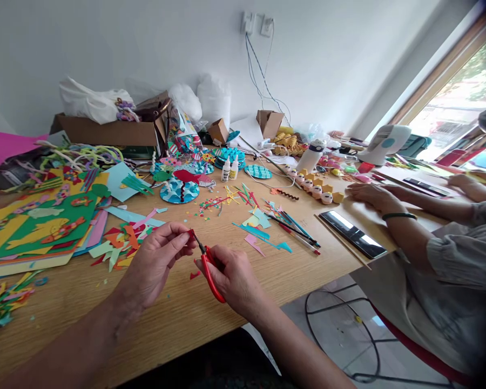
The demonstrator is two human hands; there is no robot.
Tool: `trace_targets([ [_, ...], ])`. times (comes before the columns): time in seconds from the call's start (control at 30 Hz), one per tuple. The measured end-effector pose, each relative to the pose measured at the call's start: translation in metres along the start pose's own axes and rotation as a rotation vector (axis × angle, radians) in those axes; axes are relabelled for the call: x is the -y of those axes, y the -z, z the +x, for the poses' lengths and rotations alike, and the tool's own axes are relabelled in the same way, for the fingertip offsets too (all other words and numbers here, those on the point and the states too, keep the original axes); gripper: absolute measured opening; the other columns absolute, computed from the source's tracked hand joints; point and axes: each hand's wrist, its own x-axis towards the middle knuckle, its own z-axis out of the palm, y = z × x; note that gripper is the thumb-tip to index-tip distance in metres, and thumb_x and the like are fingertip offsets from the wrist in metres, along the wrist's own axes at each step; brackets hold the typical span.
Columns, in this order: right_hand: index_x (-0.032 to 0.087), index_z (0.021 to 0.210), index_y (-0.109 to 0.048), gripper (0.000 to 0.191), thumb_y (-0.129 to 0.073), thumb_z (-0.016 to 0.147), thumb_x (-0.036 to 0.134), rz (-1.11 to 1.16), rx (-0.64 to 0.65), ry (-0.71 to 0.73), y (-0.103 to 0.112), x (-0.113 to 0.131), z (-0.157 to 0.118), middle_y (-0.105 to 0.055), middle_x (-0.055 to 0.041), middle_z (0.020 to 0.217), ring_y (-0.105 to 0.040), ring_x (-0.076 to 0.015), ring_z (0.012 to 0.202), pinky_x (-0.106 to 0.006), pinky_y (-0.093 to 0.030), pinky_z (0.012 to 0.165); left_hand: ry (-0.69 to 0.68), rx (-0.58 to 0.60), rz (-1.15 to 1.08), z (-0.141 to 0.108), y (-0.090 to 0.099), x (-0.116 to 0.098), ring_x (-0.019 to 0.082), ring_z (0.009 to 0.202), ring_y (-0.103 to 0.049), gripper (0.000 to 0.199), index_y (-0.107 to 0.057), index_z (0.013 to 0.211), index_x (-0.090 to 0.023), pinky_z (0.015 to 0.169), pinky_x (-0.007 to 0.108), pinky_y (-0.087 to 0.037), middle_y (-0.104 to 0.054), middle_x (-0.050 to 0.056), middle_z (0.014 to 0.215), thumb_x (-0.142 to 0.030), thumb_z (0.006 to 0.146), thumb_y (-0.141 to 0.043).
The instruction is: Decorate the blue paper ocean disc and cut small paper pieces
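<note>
My left hand (157, 259) pinches a small piece of red paper (191, 233) between thumb and fingertips. Wrapped around the handles of red-handled scissors (210, 275), my right hand (235, 275) points the blades at that paper, and their tips touch it. A red offcut (195, 275) lies on the table just below the scissors. Left of my left hand is a heap of coloured paper scraps (119, 243). Beyond my hands stands a blue patterned disc (170, 193) bearing a red paper fish (187, 176) on a dark wavy strip.
Two glue bottles (229, 169) stand at mid-table. Pencils (294, 229), a phone (352, 233) and a wooden stick (342, 241) lie to the right, near a co-worker's hand (375, 195). Layered coloured paper sheets (44, 232) cover the left side. Cardboard boxes (109, 132) line the wall.
</note>
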Motion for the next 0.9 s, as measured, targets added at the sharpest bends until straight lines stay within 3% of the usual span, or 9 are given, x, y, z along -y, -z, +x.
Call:
trace_targets([
  [0.63,0.018,0.059,-0.039,0.038,-0.053,0.083,0.044,0.0,0.033,-0.001,0.001,0.002,-0.002,-0.037,0.0052,0.052,-0.029,-0.0068,0.048,-0.021,-0.022,0.049,0.014,-0.042,0.001,-0.001,0.004,-0.004,0.009,0.066,-0.061,0.014,-0.063,0.073,-0.019,0.064,0.019,-0.05,-0.067,-0.003,0.07,-0.028,0.068,-0.072],
  [0.9,0.018,0.061,-0.044,0.034,-0.056,0.081,0.044,0.137,0.26,-0.105,0.008,0.004,-0.004,-0.039,0.0056,0.055,-0.033,-0.0067,0.051,-0.02,-0.024,0.049,0.0,-0.07,0.159,0.001,0.011,-0.011,0.008,0.057,-0.059,0.017,-0.06,0.071,-0.019,0.057,0.018,-0.047,-0.064,-0.005,0.063,-0.028,0.064,-0.072],
])
